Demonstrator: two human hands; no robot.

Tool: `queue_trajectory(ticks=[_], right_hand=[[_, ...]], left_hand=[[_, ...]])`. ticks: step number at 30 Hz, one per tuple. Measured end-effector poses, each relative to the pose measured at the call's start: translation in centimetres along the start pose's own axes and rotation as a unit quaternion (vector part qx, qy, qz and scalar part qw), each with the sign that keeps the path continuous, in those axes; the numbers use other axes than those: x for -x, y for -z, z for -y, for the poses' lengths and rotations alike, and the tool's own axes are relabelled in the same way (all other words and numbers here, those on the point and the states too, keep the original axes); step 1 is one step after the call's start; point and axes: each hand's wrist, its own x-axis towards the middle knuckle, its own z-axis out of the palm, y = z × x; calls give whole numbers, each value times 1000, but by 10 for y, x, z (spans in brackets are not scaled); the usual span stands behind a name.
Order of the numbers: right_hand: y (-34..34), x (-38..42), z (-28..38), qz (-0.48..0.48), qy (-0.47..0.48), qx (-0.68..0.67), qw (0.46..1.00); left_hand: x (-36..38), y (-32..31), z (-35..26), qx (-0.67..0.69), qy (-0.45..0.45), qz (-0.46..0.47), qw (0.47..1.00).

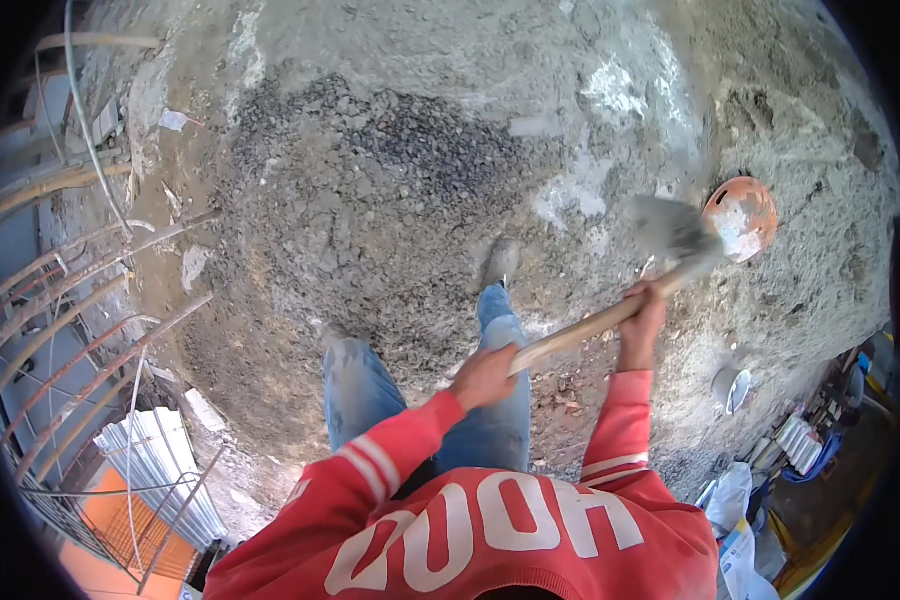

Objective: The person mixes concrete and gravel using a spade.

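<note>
A shovel with a wooden handle (582, 335) slants up and to the right in front of me. Around the handle's lower end my left hand (486, 377) is closed, near my thigh. Further up, close to the blade, my right hand (644, 310) grips the same handle. The shovel's grey blade (665, 226) is smeared by motion and hangs over pale ground. Just right of it lies an orange bowl-like container (740, 217) with whitish matter in it; the blade's edge overlaps its rim in this view.
Dark gravel (430, 140) is spread over the ground ahead of my feet. Bent rods (100, 270) and a corrugated sheet (160, 470) stand along the left. To the right are a white bucket (731, 390) and several plastic bags (732, 495) amid clutter.
</note>
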Motion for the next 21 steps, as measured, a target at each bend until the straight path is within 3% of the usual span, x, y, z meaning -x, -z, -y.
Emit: queue_trajectory(ticks=[2,4,6,7,9,11,12,13,14,16,21], right_hand=[[-30,1,60,11,98,-22,995],[-47,-5,64,-5,128,-29,991],[-61,-18,37,-42,165,176,970],[-70,-25,8,-57,192,200,959],[-111,-29,-38,-200,129,264,935],[-94,-61,-139,-132,147,289,937],[-98,-66,-203,-171,126,392,895],[-104,-41,-239,-27,103,345,933],[-79,-58,-321,77,15,381,921],[-110,-8,-346,52,-123,323,937],[-150,-3,-282,144,-234,223,935]], left_hand=[[-63,-17,-28,15,-56,10,998],[-120,-19,-64,13,-78,16,997],[-174,-26,-77,-5,-134,-58,989],[-193,-24,-68,-1,-130,-55,990],[-225,-23,-43,15,-52,-46,997],[-223,-16,30,5,-20,-100,995],[-195,8,49,67,47,-108,991],[-183,9,88,-20,122,-94,988],[-171,-1,125,-58,267,-98,957],[-143,20,151,-106,315,-85,939],[-142,88,108,-124,268,-60,953]])
